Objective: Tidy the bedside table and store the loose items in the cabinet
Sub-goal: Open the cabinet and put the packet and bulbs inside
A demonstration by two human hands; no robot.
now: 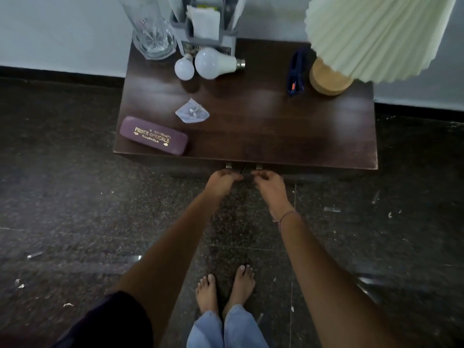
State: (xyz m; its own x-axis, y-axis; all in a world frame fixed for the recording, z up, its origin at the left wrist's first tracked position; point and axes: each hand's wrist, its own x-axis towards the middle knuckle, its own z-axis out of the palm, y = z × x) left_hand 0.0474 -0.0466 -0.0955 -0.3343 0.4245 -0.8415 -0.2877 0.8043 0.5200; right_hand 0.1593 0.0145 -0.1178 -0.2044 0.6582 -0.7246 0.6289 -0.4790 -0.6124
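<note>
The dark wooden bedside table (pixel 251 136) stands against the wall. On its top lie a purple glasses case (pixel 153 135) at the front left, a small clear plastic packet (pixel 192 112), two white light bulbs (pixel 208 63) and a dark blue pouch (pixel 296 71). Below the front edge, my left hand (pixel 221 181) is closed on the left cabinet door handle (pixel 229 166). My right hand (pixel 270 183) is closed on the right door handle (pixel 258 167). The two doors look shut, and their fronts are mostly hidden under the tabletop.
A tall glass vase (pixel 150 26) and a grey organiser with papers (pixel 206 23) stand at the back left. A lamp with a pleated shade (pixel 376 33) and wooden base (pixel 329 79) fills the back right. My bare feet (pixel 226 290) stand on dark speckled floor.
</note>
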